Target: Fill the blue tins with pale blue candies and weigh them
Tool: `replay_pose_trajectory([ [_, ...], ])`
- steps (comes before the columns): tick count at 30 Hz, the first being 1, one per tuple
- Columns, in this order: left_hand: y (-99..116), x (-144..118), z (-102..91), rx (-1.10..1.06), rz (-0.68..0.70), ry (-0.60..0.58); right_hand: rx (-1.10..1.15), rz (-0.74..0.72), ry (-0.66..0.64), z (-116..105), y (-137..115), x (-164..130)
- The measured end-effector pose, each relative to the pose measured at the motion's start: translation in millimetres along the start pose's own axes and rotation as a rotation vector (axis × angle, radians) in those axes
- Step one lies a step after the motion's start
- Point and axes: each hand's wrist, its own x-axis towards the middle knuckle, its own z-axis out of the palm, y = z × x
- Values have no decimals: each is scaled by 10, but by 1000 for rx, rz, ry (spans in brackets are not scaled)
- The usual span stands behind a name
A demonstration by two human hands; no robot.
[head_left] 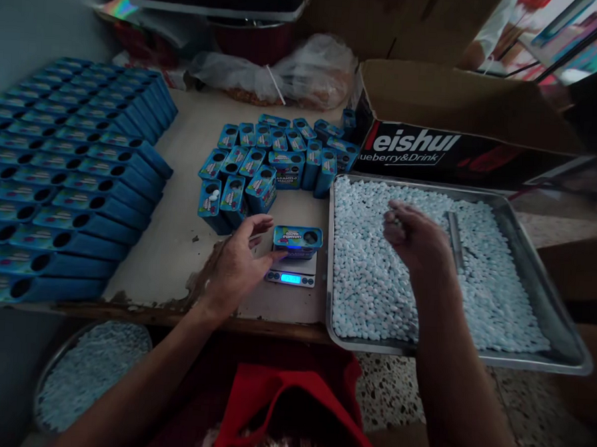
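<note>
Down at the near left, below the table edge, a round bowl sits full of pale blue-white candies. Up on the table, a small digital scale glows blue, and on it lies a blue tin, flat, its round opening showing on the right end. The left hand rests on the tabletop just beside the scale, fingers loosely spread and holding nothing, fingertips touching or almost touching the tin's left end. To the right, a big metal tray juts over the near table edge, carpeted with more of the same candies. The right hand hovers above that tray, fingers bunched narrow around what looks like a few candies; the exact pinch is hard to make out. A slim metal strip lies on the candies just right of that hand. Along the left, long rows of blue tins lie stacked flat, round openings up. Farther back, in the centre, a cluster of upright tins stands together. Far right, an open cardboard box stands behind the tray; beyond the cluster, a crumpled plastic bag.
</note>
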Motion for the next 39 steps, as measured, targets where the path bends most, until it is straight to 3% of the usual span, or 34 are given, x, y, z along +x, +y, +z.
replay_pose_trajectory([
  [4,24,-1,-73,-9,-19,16,-268,-18,-256,438,10,-142],
  [7,11,-1,-180,-13,-43,27,-523,-123,-444,766,-83,-236],
  [10,-38,6,-281,-24,-39,25,-814,-251,-549,966,-186,-257],
  [13,-74,11,-354,-23,-43,6,-969,-278,-603,1057,-248,-233],
  [20,-95,-3,-450,-7,-41,-36,-1002,-253,-595,1207,-309,-186],
  [24,-116,-38,-496,9,-17,-55,-716,39,-512,1123,-304,-113],
  [27,-124,-61,-529,17,0,-61,-357,287,-338,1000,-317,-108],
  [30,-135,-74,-529,-16,-12,-66,-234,399,-257,943,-343,-173],
  [32,-135,-83,-507,-59,-16,-63,-259,380,-287,954,-343,-224],
  [39,-25,-149,-505,-136,-80,-118,-687,38,-391,1044,-231,-271],
])
